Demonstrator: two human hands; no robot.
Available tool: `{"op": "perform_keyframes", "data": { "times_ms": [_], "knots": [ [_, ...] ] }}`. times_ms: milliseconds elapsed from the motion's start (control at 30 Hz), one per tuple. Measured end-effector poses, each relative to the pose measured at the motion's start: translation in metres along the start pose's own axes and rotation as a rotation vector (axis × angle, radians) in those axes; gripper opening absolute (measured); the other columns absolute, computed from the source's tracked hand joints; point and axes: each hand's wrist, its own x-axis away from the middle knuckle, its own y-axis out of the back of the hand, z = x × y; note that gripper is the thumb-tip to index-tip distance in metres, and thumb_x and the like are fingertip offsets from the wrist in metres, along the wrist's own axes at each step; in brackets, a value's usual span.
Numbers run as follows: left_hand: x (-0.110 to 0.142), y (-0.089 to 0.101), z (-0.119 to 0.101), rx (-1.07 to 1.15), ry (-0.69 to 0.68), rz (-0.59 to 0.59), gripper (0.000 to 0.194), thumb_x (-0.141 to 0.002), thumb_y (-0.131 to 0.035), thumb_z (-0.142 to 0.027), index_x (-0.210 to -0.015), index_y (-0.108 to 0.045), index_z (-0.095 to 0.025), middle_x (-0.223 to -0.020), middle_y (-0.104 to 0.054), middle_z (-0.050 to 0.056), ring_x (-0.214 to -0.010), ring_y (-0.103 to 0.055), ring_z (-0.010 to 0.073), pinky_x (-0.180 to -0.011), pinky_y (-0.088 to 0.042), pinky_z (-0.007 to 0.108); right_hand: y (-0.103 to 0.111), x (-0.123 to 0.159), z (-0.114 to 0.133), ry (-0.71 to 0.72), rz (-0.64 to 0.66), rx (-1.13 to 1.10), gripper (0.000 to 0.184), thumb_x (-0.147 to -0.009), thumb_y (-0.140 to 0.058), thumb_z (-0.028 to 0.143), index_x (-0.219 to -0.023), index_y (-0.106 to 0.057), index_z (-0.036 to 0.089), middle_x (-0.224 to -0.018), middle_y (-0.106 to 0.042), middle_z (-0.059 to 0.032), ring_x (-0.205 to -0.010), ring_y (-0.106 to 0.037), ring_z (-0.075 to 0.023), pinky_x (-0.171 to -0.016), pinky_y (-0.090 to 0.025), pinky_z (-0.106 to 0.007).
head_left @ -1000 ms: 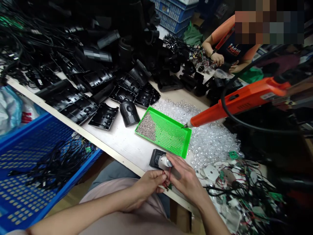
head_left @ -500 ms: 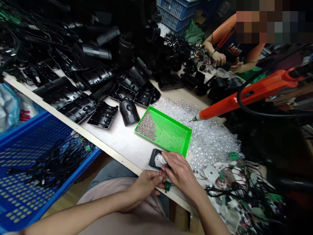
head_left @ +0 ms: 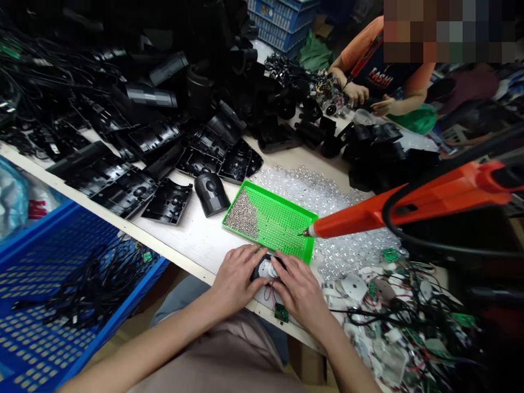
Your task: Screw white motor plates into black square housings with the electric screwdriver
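Counter [head_left: 196,243], left to right:

- Blue plastic crate [head_left: 53,284], below the front edge, holding black cables [head_left: 94,286].
- Black plastic housing shells [head_left: 164,164], heaped toward the back edge.
- Left hand [head_left: 237,275] and right hand [head_left: 301,292], both curved, fingers closed on a black housing [head_left: 256,275] with a white round part [head_left: 267,268]; it lies between them near the front edge.
- Green circuit board [head_left: 280,312], on red wires, just below the right hand.
- Green perforated tray [head_left: 278,221], just beyond the hands, holding metal screws [head_left: 241,214].
- Orange electric screwdriver [head_left: 368,215], hanging, its tip over the tray.
- Clear plastic pieces [head_left: 352,245], beyond the tray.
- Tangled wires and white discs [head_left: 393,311], front right.
- Co-worker's hands [head_left: 355,94], far edge.
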Motion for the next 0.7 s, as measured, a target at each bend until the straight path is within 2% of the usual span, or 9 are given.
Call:
{"op": "perform_keyframes", "data": {
  "times_ms": [100, 200, 367, 533, 600, 700],
  "knots": [
    [-0.004, -0.009, 0.001, 0.026, 0.058, 0.014, 0.049, -0.086, -0.062, -0.028, -0.134, -0.051, -0.024, -0.131, -0.061, 0.009, -0.123, -0.049, 0.0292, -0.1, -0.035, 0.047, -0.002, -0.005, -0.003, -0.012, -0.07, -0.072, 0.038, -0.093, -0.052, 0.021, -0.131, -0.056, 0.023, -0.117, -0.066, -0.0114, -0.107, -0.058, -0.0267, -0.09, -0.052, -0.047],
    [-0.004, -0.012, -0.001, 0.045, 0.109, -0.036, 0.044, -0.085, -0.06, -0.022, -0.129, -0.054, -0.025, -0.127, -0.063, 0.007, -0.121, -0.05, 0.0277, -0.099, -0.034, 0.045, 0.001, -0.011, -0.004, 0.017, -0.04, -0.166, 0.038, -0.092, -0.051, 0.015, -0.129, -0.057, 0.023, -0.109, -0.07, -0.0087, -0.099, -0.06, -0.0238, -0.085, -0.052, -0.043],
    [0.0, -0.015, -0.003, 0.049, 0.092, -0.071, 0.041, -0.087, -0.055, -0.021, -0.128, -0.054, -0.022, -0.128, -0.062, 0.007, -0.122, -0.049, 0.0269, -0.102, -0.031, 0.045, 0.005, -0.014, 0.002, 0.0, -0.008, -0.132, 0.037, -0.092, -0.049, 0.012, -0.126, -0.06, 0.022, -0.114, -0.07, -0.0074, -0.1, -0.06, -0.023, -0.086, -0.049, -0.041],
    [0.001, -0.018, 0.002, -0.012, 0.03, -0.096, 0.042, -0.09, -0.052, -0.024, -0.131, -0.051, -0.024, -0.128, -0.062, 0.007, -0.121, -0.05, 0.0258, -0.1, -0.033, 0.044, -0.008, -0.01, 0.017, -0.09, -0.108, 0.031, 0.037, -0.092, -0.049, 0.014, -0.127, -0.059, 0.018, -0.114, -0.071, -0.0085, -0.096, -0.061, -0.0248, -0.08, -0.047, -0.042],
    [0.001, -0.018, 0.005, -0.038, -0.001, -0.09, 0.042, -0.091, -0.051, -0.025, -0.133, -0.049, -0.024, -0.129, -0.061, 0.008, -0.121, -0.051, 0.0258, -0.099, -0.035, 0.044, -0.01, -0.007, 0.017, -0.135, -0.138, -0.007, 0.039, -0.093, -0.049, 0.016, -0.132, -0.055, 0.019, -0.119, -0.069, -0.0084, -0.102, -0.06, -0.025, -0.084, -0.048, -0.042],
    [0.001, -0.015, 0.01, -0.073, -0.044, -0.074, 0.044, -0.093, -0.051, -0.028, -0.136, -0.047, -0.023, -0.131, -0.059, 0.01, -0.122, -0.05, 0.0274, -0.098, -0.037, 0.046, 0.0, 0.003, 0.009, -0.172, -0.156, -0.155, 0.047, -0.094, -0.051, 0.023, -0.14, -0.045, 0.021, -0.135, -0.06, -0.008, -0.12, -0.054, -0.0233, -0.096, -0.047, -0.041]
  ]
}}
